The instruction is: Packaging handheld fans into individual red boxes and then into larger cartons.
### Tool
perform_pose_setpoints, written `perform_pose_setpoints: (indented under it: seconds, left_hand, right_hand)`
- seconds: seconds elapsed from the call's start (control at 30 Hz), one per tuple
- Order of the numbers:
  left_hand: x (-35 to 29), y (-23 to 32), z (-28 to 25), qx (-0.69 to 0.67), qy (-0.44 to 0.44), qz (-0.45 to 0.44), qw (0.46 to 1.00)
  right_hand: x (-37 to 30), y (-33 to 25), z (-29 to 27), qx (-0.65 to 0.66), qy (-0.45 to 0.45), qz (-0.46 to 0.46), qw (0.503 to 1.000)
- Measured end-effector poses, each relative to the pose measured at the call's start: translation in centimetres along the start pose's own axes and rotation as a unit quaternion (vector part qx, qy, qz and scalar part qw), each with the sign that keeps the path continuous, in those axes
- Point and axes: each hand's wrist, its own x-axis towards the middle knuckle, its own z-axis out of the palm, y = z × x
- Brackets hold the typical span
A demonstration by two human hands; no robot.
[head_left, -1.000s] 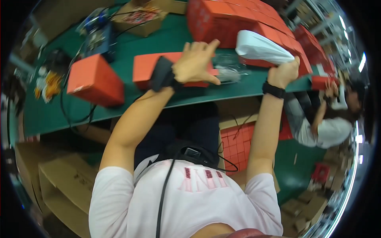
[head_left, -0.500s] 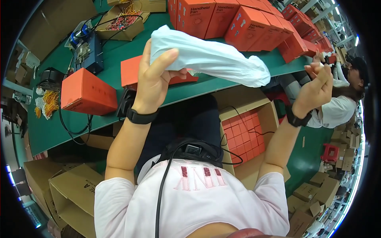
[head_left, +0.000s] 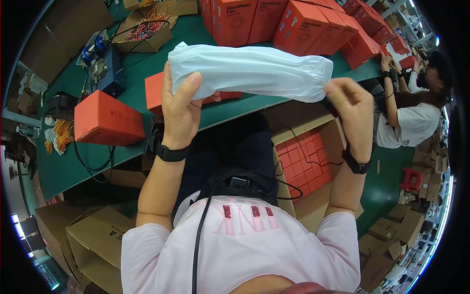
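Note:
I hold a long white plastic bag [head_left: 254, 72] stretched level in front of me, over the edge of the green table [head_left: 63, 166]. My left hand [head_left: 182, 109] grips its left end, thumb over the top. My right hand [head_left: 350, 111] pinches its right end. Both wrists wear black bands. Behind the bag a flat orange box [head_left: 154, 93] lies on the table, partly hidden by the bag and my left hand.
Another orange box [head_left: 106, 120] sits at the left, a row of upright orange boxes [head_left: 293, 24] at the back. A blue device [head_left: 104, 68] and a tray of wires [head_left: 146, 30] stand far left. A carton of orange boxes [head_left: 299, 157] is below. Another person [head_left: 416, 112] works at right.
My left hand took hold of the bag's left end. The bag, first held up in my right hand, now hangs spread between both hands, closer to me.

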Motion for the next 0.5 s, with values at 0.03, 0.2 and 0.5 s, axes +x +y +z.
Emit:
perform_pose_setpoints:
  seconds: [0.03,0.2,0.5]
  left_hand:
    - [0.0,-0.2,0.1,-0.004,-0.012,-0.001,1.000]
    - [0.0,-0.8,0.3,-0.014,-0.040,-0.049,0.998]
    - [0.1,-0.4,1.8,-0.010,-0.112,0.023,0.993]
  right_hand:
    - [0.3,0.4,-0.4,0.010,-0.080,0.008,0.997]
    - [1.3,3.2,0.7,0.434,-0.123,-0.131,0.883]
    - [0.4,5.2,3.9,0.445,-0.240,0.008,0.863]
